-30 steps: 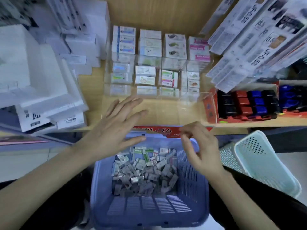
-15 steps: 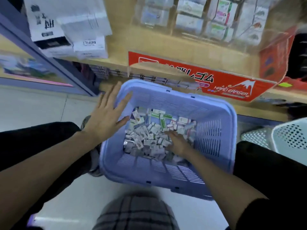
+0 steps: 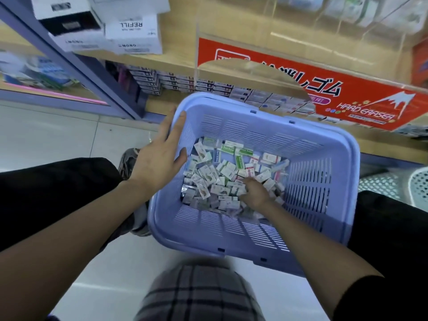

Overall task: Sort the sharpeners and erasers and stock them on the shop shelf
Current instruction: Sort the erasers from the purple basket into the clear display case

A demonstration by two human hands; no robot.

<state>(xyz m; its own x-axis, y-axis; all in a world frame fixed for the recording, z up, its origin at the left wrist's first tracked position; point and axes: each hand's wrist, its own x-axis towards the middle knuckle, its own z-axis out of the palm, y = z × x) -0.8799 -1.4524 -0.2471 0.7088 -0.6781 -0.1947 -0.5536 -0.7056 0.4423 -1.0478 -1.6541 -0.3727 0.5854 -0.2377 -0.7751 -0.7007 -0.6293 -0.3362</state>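
- Head view: basket [image 3: 310, 181] at frame centre, between the person's legs, below the shelf [image 3: 180, 42].
- Erasers [image 3: 220, 172]: loose pile of small packs on the basket bottom.
- Left hand [image 3: 162, 156]: fingers straight, lying on the basket rim at its 10 o'clock corner; holds nothing.
- Right hand [image 3: 253, 193]: at 5 o'clock of the pile, fingers bent down among the packs; grip cannot be told.
- Red sign [image 3: 347, 98] at 1 o'clock; boxes [image 3: 134, 31] at 11 o'clock.

Left hand [image 3: 159, 158] rests on basket [image 3: 312, 181] rim; right hand [image 3: 253, 193] among erasers [image 3: 220, 176].
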